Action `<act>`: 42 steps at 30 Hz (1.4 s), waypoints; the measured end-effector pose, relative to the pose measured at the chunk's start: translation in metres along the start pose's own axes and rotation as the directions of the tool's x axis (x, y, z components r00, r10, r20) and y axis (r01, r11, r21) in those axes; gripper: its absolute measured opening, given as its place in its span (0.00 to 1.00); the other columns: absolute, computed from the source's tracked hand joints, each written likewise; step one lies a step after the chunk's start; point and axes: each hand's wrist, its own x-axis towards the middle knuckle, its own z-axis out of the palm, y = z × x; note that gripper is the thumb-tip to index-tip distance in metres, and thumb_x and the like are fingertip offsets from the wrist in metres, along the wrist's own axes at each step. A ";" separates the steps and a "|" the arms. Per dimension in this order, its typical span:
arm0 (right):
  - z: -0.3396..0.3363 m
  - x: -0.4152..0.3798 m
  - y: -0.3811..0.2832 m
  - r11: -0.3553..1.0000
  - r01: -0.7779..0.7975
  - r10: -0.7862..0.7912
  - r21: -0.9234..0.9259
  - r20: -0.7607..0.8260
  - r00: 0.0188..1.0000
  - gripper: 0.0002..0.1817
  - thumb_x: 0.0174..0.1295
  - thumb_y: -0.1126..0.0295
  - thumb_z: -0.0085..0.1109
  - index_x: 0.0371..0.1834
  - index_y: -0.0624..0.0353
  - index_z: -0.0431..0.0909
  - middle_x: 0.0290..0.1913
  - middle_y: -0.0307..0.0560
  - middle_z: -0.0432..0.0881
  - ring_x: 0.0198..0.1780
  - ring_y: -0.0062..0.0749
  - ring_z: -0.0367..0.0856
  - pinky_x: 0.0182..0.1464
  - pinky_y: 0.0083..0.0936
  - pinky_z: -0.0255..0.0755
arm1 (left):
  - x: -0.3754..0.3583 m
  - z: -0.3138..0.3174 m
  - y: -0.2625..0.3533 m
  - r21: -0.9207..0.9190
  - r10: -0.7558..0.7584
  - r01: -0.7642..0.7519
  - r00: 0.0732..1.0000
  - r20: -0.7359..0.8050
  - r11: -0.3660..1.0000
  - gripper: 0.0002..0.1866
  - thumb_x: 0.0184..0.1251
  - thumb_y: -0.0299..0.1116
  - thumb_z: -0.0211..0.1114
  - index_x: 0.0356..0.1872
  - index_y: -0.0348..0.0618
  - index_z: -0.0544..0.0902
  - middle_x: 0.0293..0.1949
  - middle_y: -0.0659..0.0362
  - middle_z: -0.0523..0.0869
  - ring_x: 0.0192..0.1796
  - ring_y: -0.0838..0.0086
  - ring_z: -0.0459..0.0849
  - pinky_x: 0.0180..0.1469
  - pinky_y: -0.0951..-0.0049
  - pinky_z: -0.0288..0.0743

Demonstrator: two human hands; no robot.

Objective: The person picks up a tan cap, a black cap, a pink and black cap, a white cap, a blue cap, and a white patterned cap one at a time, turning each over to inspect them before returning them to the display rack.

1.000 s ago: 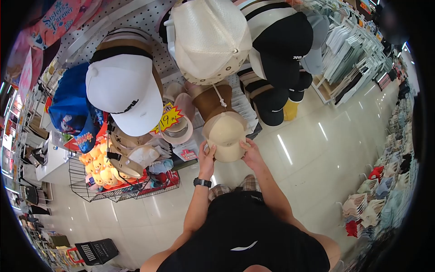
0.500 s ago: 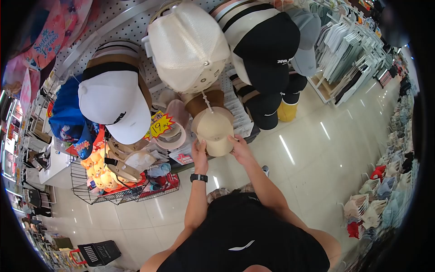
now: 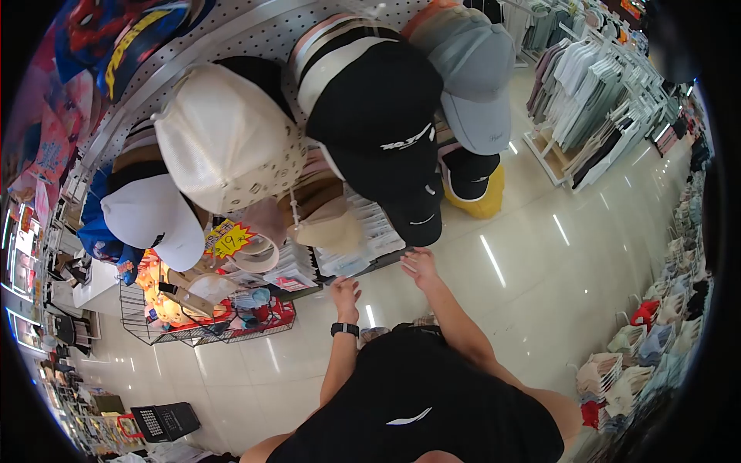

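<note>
My left hand (image 3: 345, 298) is off the rack, fingers apart, with nothing in it; a dark watch sits on that wrist. To its right my right hand (image 3: 419, 265) is also free, fingers spread, just below a black cap (image 3: 413, 220) on the lower row. A beige cap (image 3: 332, 227) hangs from the rack above and left of my hands, touching neither. Higher up hang a shiny cream cap (image 3: 228, 139), a stack of black caps (image 3: 378, 116) and grey-blue caps (image 3: 475, 81). A white cap (image 3: 154, 216) is on the left.
A yellow price sign (image 3: 229, 239) marked 19 hangs among the caps. Below it stands a wire basket (image 3: 208, 332) with plush toys. Clothes racks (image 3: 602, 100) are at the upper right, and a black shopping basket (image 3: 164, 422) is on the floor at lower left.
Both hands have let go of the beige cap and drawn back and apart. The cap now hangs free on the rack. The view has turned, so the rack appears shifted left.
</note>
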 end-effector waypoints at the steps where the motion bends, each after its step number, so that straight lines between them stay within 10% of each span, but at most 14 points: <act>1: -0.010 0.007 -0.007 0.997 0.048 -0.042 0.064 -0.086 0.995 0.22 0.70 0.73 0.53 0.67 0.51 0.64 0.53 0.47 0.80 0.54 0.40 0.84 0.57 0.49 0.82 | -0.007 0.014 -0.002 0.007 -0.025 0.025 0.995 0.098 1.000 0.17 0.74 0.32 0.62 0.61 0.49 0.72 0.57 0.58 0.84 0.56 0.69 0.85 0.55 0.61 0.80; 6: -0.046 0.035 -0.054 0.964 0.206 -0.163 0.168 -0.238 0.958 0.19 0.71 0.72 0.49 0.65 0.51 0.66 0.52 0.45 0.82 0.50 0.35 0.84 0.55 0.46 0.80 | -0.014 0.088 0.004 0.060 0.052 -0.079 0.930 0.365 0.995 0.27 0.76 0.35 0.64 0.72 0.48 0.68 0.63 0.52 0.81 0.62 0.64 0.84 0.62 0.58 0.79; 15: -0.078 0.038 -0.140 1.000 0.000 0.000 -0.001 0.231 0.973 0.16 0.74 0.62 0.60 0.61 0.51 0.75 0.48 0.41 0.86 0.51 0.29 0.84 0.54 0.40 0.77 | -0.019 0.191 0.016 -0.027 0.130 -0.128 0.937 0.324 0.991 0.37 0.78 0.41 0.64 0.81 0.48 0.56 0.72 0.51 0.75 0.73 0.61 0.75 0.70 0.50 0.71; 28: -0.095 0.029 -0.188 0.994 -0.071 0.108 -0.086 0.577 0.810 0.18 0.70 0.73 0.69 0.60 0.55 0.74 0.52 0.47 0.88 0.51 0.32 0.89 0.55 0.35 0.82 | -0.056 0.212 -0.007 -0.364 0.077 0.030 0.958 0.276 0.931 0.26 0.77 0.39 0.68 0.71 0.58 0.69 0.57 0.66 0.85 0.61 0.73 0.80 0.63 0.56 0.70; 42: -0.070 -0.044 -0.170 0.993 0.063 -0.106 0.099 0.539 0.835 0.18 0.68 0.74 0.71 0.58 0.56 0.77 0.48 0.44 0.90 0.49 0.27 0.89 0.54 0.29 0.83 | -0.085 0.183 0.006 -0.395 0.151 0.003 0.921 0.358 0.919 0.29 0.82 0.38 0.62 0.77 0.51 0.64 0.67 0.63 0.80 0.67 0.72 0.79 0.66 0.60 0.72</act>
